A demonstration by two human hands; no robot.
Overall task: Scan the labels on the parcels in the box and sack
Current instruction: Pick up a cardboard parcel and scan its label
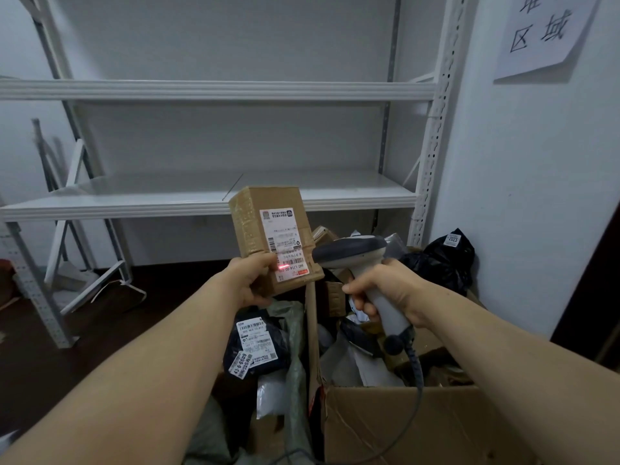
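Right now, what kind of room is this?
Probably a parcel storeroom or courier depot: the right hand aims a barcode scanner at a labelled cardboard parcel, a cardboard box brims with more parcels, and white metal shelving stands behind.

My left grip [250,280] has its fingers mostly tucked behind the parcel [265,226], and the small print on its label [285,245] is way too tiny to read. Scanner cable [417,367] runs off the bottom edge, the box [402,424] is cropped there too, and the wall sign [543,31] is chopped at the top.
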